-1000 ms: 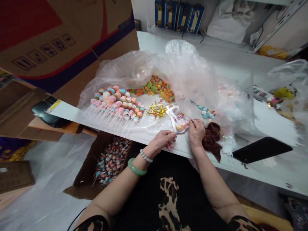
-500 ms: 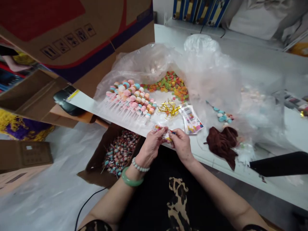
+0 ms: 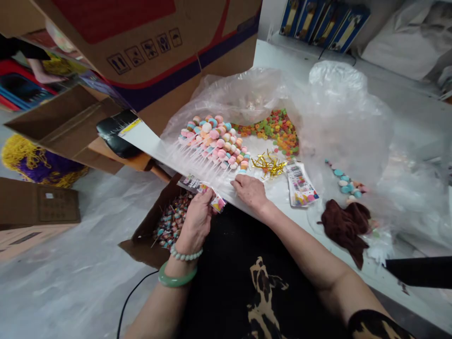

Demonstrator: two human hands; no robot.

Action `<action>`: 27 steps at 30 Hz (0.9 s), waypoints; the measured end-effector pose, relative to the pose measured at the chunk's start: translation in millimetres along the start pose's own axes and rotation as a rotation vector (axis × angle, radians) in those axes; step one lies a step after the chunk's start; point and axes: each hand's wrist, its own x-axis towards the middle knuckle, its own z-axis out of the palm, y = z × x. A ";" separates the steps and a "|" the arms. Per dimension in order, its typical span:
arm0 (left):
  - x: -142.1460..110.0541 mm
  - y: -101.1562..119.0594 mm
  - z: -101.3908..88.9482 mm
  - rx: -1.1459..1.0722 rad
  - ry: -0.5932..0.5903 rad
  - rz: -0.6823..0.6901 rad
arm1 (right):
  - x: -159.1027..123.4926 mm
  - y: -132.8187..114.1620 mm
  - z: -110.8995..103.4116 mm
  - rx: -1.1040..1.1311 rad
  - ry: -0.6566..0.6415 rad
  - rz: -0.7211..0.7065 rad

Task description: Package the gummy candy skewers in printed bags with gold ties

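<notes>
My left hand (image 3: 197,216), with a bead bracelet and a green bangle on its wrist, grips a small printed clear plastic packet (image 3: 218,202) in front of the table's edge. My right hand (image 3: 250,192) is at the near edge, by the stick ends of a pile of pastel candy skewers (image 3: 212,141). Its fingers are curled together, and what is between them is hidden. Right of the pile lie gold twist ties (image 3: 269,165) and a stack of printed cards (image 3: 301,183). Behind them spread ring-shaped gummy candies (image 3: 282,134).
A large cardboard box (image 3: 158,52) rises at the back left. Below the table edge, an open carton (image 3: 141,235) holds many wrapped lollipops. Clear plastic sheeting (image 3: 346,117) and a brown cloth (image 3: 344,226) lie to the right. Another person's arm (image 3: 38,70) shows far left.
My hands, together on the small packet before, have parted. The left has carried the packet leftward; the right has reached to the skewer sticks. The view has shifted left.
</notes>
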 end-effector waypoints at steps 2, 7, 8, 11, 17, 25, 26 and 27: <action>-1.9 1.2 1.3 0.007 -0.052 -0.047 | -8.8 11.1 -1.2 0.013 0.068 0.100; -2.1 1.3 8.2 0.074 -0.132 -0.098 | -17.6 49.5 1.0 0.326 0.270 0.335; -2.0 1.0 9.2 0.100 -0.133 -0.097 | -16.5 56.0 2.0 0.430 0.274 0.350; -2.5 -0.1 10.9 0.180 -0.104 -0.060 | -14.6 67.5 3.3 0.645 0.291 0.354; 4.1 6.8 37.8 0.350 -0.173 0.208 | -33.1 67.3 -6.5 0.562 0.407 0.338; 56.6 38.6 118.0 0.336 -0.296 0.321 | -50.3 82.5 -20.0 0.594 0.419 0.270; 64.5 39.6 124.0 0.407 -0.275 0.346 | -52.9 87.5 -19.2 0.639 0.420 0.282; 72.1 39.5 129.0 0.505 -0.253 0.378 | -55.9 92.9 -17.9 0.698 0.421 0.301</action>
